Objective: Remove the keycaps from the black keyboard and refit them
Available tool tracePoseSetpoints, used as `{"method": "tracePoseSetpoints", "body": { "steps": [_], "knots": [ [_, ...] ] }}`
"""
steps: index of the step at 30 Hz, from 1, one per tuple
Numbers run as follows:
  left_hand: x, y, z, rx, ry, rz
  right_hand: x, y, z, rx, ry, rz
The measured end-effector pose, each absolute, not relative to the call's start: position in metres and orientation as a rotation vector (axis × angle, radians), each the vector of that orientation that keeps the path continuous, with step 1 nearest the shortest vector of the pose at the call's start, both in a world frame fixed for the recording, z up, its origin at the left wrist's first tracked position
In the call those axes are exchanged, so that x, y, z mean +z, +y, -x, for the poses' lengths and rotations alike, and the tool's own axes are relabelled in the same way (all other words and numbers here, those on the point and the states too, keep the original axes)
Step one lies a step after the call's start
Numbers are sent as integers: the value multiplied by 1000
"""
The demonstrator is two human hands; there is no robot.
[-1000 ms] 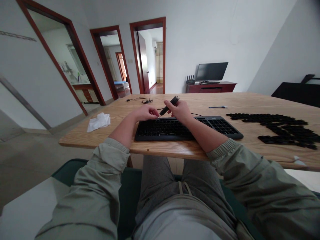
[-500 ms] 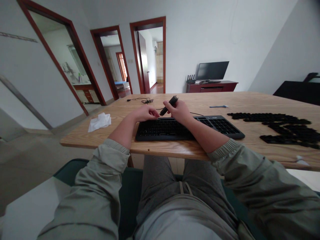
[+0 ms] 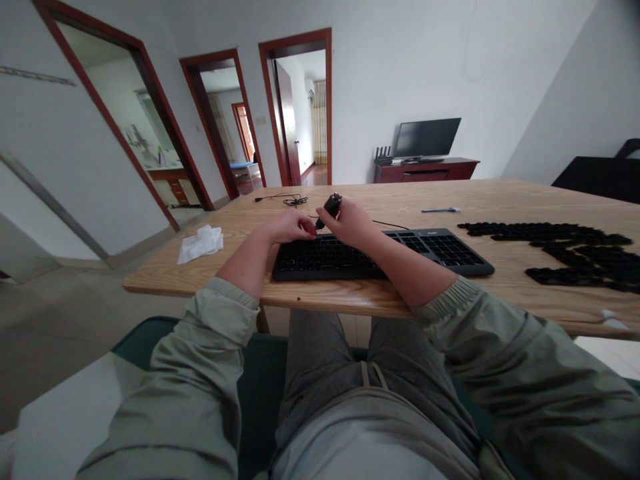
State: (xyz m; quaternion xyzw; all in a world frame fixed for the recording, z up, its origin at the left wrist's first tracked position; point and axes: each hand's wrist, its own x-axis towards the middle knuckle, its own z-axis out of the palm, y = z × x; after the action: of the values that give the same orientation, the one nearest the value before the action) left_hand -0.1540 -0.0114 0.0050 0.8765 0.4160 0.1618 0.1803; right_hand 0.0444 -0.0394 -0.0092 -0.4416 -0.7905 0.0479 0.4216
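A dark keyboard [image 3: 330, 263] lies near the table's front edge; its key fields look like bare sockets, many caps gone. At its far left edge is my left hand [image 3: 290, 227], fingers bent together low over the keys; what they pinch, if anything, is too small to make out. My right hand [image 3: 350, 223] is wrapped round a short black cylindrical tool [image 3: 330, 208], held tilted with its lower end close to my left fingertips and the keyboard. My right forearm crosses over the keyboard's middle and hides part of it.
Rows of black keycaps [image 3: 585, 250] spread over the table's right side. A blue brush-like stick [image 3: 440, 210] lies behind them. Crumpled white tissue [image 3: 201, 244] is at left, and a coiled black cable [image 3: 295, 200] toward the back. The wooden table [image 3: 240, 270] ends just before my lap.
My right hand and the tool have shifted slightly left, and the tool's upper end now tips more toward me. My left hand stays at about the same spot.
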Motion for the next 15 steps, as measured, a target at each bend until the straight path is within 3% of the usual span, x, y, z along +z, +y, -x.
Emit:
{"method": "tracePoseSetpoints", "body": {
  "steps": [12,15],
  "knots": [
    [-1,-8,151,455,1121,-2612,-15,-28,-60,339,-2043,845],
    [-2,-7,151,460,1146,-2595,-21,-23,-62,368,-2167,976]
  ]
}}
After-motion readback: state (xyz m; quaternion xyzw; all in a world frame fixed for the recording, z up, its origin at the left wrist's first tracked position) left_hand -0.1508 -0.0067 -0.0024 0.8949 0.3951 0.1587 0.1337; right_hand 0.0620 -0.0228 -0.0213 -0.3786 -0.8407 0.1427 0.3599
